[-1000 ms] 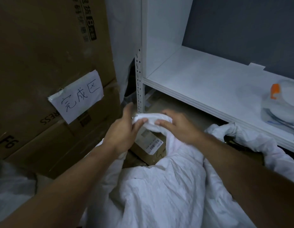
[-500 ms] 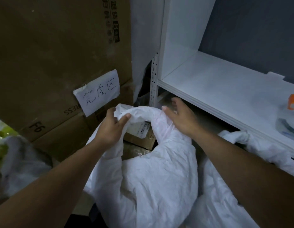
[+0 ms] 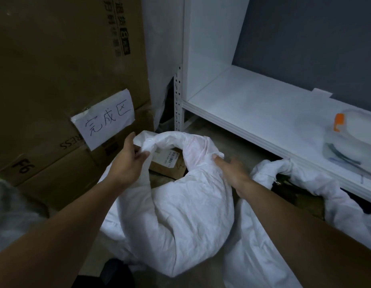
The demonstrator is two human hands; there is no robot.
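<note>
A large white crumpled bag [image 3: 180,215], stuffed full, stands on the floor between my arms. My left hand [image 3: 130,161] pinches the bag's gathered rim at the upper left. My right hand [image 3: 230,167] lies against the rim's right side with its fingers fairly straight and spread. The rim arches between both hands, and through the gap shows a small brown box [image 3: 170,163] with a white label.
Tall cardboard boxes [image 3: 55,80] with a handwritten paper sign [image 3: 105,119] stand at the left. A white shelf [image 3: 263,113] at the right holds a clear packet with an orange tab [image 3: 346,138]. More white bags [image 3: 305,183] lie under the shelf edge.
The bag's neck, held bunched tight between both hands a second ago, has spread into a wider arch. My right hand slid down off the top and opened. The view shifted left.
</note>
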